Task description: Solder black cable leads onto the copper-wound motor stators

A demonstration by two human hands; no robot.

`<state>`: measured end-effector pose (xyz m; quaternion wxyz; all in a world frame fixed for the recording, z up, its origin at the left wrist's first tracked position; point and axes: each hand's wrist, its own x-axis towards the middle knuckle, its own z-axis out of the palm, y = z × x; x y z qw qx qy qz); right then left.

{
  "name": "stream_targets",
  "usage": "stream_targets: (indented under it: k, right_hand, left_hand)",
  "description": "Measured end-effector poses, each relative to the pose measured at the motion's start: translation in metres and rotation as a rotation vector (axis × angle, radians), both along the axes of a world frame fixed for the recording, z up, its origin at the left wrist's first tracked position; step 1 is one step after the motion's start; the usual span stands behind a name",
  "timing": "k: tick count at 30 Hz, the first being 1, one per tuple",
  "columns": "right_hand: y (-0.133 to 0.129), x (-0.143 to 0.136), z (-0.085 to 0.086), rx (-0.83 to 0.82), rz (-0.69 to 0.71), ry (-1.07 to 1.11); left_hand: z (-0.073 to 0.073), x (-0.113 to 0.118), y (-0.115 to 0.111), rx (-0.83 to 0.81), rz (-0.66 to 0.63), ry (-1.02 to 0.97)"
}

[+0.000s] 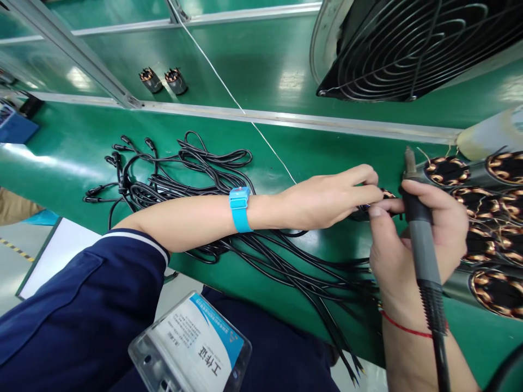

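Note:
My right hand (408, 234) is wrapped round a soldering iron (423, 239), its tip pointing away from me. The thumb and a finger of that hand also meet the fingertips of my left hand (327, 198). My left hand is closed in a pinch on something small that the fingers mostly hide. A dark piece with some copper (387, 194) shows partly behind the fingertips. A thin white strand (269, 146) comes down from above and disappears behind my left hand. Black cables (281, 261) lie beneath my left forearm, their ends near my right wrist.
Copper-wound motor stators (476, 202) stand grouped at the right. Two more stators (175, 80) sit behind the metal rail (286, 117). A black fan grille (417, 49) overhangs the upper right. A whitish roll (492, 133) lies at the right edge. A badge (192, 348) hangs before me.

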<state>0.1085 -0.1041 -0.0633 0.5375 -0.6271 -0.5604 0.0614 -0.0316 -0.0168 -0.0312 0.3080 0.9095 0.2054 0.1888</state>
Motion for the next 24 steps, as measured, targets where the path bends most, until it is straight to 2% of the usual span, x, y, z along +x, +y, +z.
stream_targets:
  k: [6,11,16,20,24]
  right_hand:
    - [-0.005,0.005,0.002,-0.072,0.028,-0.001]
    - [-0.011,0.018,0.008,-0.103,0.153,-0.145]
    - [-0.004,0.021,0.006,-0.118,0.077,-0.273]
    - [0.003,0.011,0.002,-0.067,0.042,-0.216]
    - [0.006,0.007,0.000,-0.051,0.005,-0.150]
  left_hand:
    - [0.003,0.000,0.003,-0.064,0.028,-0.008]
    - [0.003,-0.001,0.008,-0.141,0.062,0.021]
    - [0.004,-0.002,0.010,-0.248,0.125,0.002]
    - [0.004,-0.003,0.014,-0.343,0.192,-0.026]
    - [0.003,-0.003,0.016,-0.399,0.205,-0.037]
